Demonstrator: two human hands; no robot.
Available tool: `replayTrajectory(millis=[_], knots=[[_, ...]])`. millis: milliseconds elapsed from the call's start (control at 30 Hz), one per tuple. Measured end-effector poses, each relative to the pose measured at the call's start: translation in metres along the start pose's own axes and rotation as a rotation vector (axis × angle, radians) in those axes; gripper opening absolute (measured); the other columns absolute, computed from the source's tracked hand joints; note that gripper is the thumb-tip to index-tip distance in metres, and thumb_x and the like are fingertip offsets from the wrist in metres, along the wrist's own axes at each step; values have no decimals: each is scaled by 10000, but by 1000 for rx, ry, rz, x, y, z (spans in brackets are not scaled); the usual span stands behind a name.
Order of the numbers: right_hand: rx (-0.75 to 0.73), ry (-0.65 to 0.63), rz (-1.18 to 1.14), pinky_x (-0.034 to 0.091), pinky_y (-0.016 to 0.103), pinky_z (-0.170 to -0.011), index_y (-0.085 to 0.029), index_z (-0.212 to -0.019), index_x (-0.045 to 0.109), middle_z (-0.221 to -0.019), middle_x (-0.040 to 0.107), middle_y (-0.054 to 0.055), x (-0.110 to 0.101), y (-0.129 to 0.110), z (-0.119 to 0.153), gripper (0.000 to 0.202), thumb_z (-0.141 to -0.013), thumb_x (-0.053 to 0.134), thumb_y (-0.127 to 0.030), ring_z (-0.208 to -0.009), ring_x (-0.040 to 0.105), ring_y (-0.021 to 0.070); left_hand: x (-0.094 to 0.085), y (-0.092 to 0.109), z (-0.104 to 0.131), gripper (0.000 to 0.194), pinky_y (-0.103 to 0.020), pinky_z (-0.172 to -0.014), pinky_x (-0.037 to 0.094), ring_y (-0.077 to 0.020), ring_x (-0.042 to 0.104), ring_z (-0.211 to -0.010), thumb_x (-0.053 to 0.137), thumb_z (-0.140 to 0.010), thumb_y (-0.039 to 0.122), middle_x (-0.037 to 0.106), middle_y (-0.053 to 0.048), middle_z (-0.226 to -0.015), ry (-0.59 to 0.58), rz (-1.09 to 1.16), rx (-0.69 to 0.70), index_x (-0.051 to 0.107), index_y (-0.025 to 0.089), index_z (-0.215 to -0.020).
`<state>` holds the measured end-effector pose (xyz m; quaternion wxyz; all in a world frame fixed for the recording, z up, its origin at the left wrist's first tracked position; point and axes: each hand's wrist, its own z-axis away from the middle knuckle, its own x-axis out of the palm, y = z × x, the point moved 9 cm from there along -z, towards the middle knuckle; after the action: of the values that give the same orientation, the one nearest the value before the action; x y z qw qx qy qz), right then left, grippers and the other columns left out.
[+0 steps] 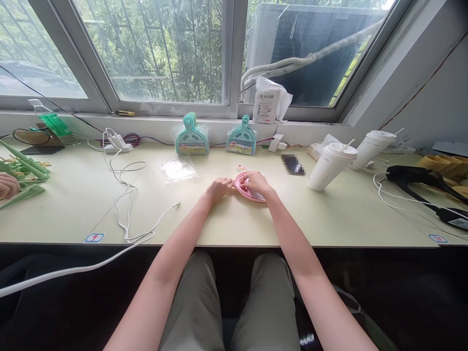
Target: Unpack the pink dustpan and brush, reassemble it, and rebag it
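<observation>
A small pink dustpan-and-brush set (252, 194) lies flat on the pale table (219, 219) in front of me. My right hand (256, 181) rests on top of it, fingers curled over its upper edge. My left hand (218, 188) pinches its left end. A printed card (242, 168) peeks out just behind the pink set. Two bagged teal dustpan sets (192, 136) (241, 138) stand against the window ledge. An empty clear plastic bag (178, 170) lies to the left of my hands.
Two white lidded cups with straws (331, 165) (371, 147) lean at the right. A white charging cable (126, 195) trails over the table's left half. Green items (22, 168) and another person's hand (7, 186) sit at far left. A black tool (417, 178) lies at far right.
</observation>
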<state>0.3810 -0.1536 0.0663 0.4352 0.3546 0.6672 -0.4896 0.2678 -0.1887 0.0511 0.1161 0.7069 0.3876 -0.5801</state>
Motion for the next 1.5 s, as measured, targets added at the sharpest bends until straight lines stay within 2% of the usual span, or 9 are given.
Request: replayTrajectory(millis=[867,1033,1100,1233,1300,1333,1400,1467,1500], knots=[[-19,-34,93,444,237,-723,-285,-828,752,-992,743,-22,3,-6,-2,124,-767,652,-242,-898,660,165,6,-4,-2,275,-280,-793,430,-187,633,-923,432,-909,109,667,-113,-1001,-23,131,-69,640,159,-1082],[-36,6,61,446,238,-732,-277,-805,744,-960,743,-22,0,-12,3,106,-780,641,-270,-875,660,160,3,-11,3,335,-291,-797,449,-194,625,-942,401,-888,63,666,-104,-1013,14,153,-84,652,174,-1080],[-37,40,40,448,244,-737,-273,-787,738,-966,740,-20,-5,-15,4,88,-768,655,-298,-880,658,166,-3,-21,4,342,-313,-801,459,-210,621,-957,395,-886,63,669,-97,-1010,86,219,-143,663,190,-1055],[15,144,-82,456,254,-753,-284,-820,719,-955,735,-24,-18,-16,5,156,-753,679,-420,-892,658,173,-35,-52,14,323,-417,-998,394,-259,512,-1206,440,-906,172,581,-115,-1259,498,523,-410,612,230,-1174],[65,252,-131,459,257,-758,-273,-855,700,-961,730,-10,-25,-16,8,212,-775,654,-464,-891,658,171,-36,-63,19,396,-458,-1048,357,-271,461,-1272,479,-912,286,524,-121,-1339,634,837,-552,514,243,-1304],[89,317,-148,461,259,-763,-263,-879,688,-978,726,2,-28,-17,10,234,-792,635,-474,-898,658,172,-29,-62,16,441,-463,-1034,375,-276,475,-1263,482,-913,355,533,-122,-1330,603,1047,-580,478,245,-1340],[132,418,-174,465,267,-783,-246,-933,667,-1018,714,30,-30,-18,14,262,-826,595,-475,-912,655,177,-11,-41,2,503,-435,-955,451,-287,545,-1189,498,-893,453,592,-116,-1260,368,1465,-536,475,245,-1351],[146,444,-210,467,271,-811,-237,-986,658,-1053,705,50,-25,-19,14,274,-859,551,-455,-928,651,181,0,-16,-5,541,-389,-868,501,-292,604,-1097,596,-829,461,643,-111,-1185,121,1727,-450,527,233,-1315],[137,431,-233,467,269,-828,-235,-1011,660,-1070,702,55,-22,-19,12,283,-883,514,-442,-942,648,180,2,-10,-5,558,-369,-839,513,-289,621,-1063,661,-782,427,656,-110,-1165,74,1794,-435,553,225,-1291]])
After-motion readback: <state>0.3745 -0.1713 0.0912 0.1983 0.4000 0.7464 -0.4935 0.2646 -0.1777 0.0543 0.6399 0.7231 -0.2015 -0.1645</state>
